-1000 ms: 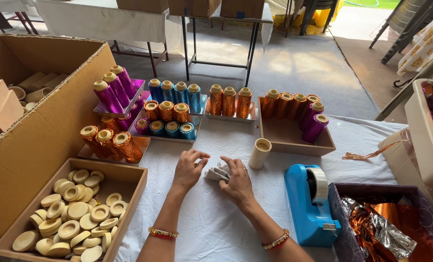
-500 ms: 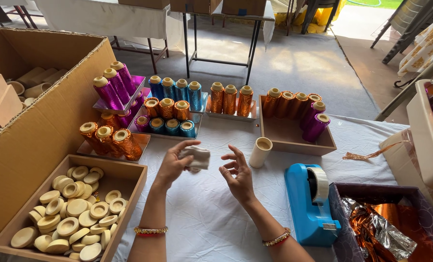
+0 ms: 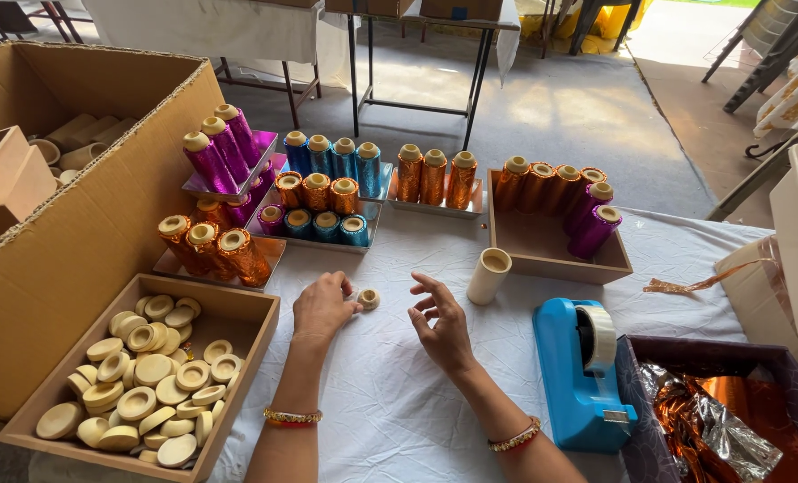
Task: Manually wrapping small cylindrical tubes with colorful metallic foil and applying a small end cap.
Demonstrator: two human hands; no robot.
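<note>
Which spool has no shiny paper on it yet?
The plain cream spool standing alone on the white cloth, just beyond the right hand. All the others wear shiny coloured foil.

Cream wooden cap point(image 3: 369, 298) sitting at the left hand's point(image 3: 323, 307) fingertips, same pale cream as the caps point(image 3: 144, 385) filling the light-wood tray point(image 3: 238, 394) to that hand's left. Plain cream spool point(image 3: 488, 275) standing just beyond the right hand point(image 3: 441, 326). Bright blue tape dispenser point(image 3: 581, 371) with an off-white roll sitting to the right of that hand. Further right, crinkled copper-orange and silver foil point(image 3: 712, 420) lying in a purple patterned box point(image 3: 636, 398). Beyond both hands, foil-wrapped spools showing metallic colours: magenta point(image 3: 216, 148), blue point(image 3: 332, 161), copper-orange point(image 3: 433, 177), purple point(image 3: 591, 224). White cloth point(image 3: 390, 411) lying under both hands. Gold-and-red bangles point(image 3: 292, 417) showing on both wrists. Brown cardboard box point(image 3: 77, 233) standing far left.
</note>
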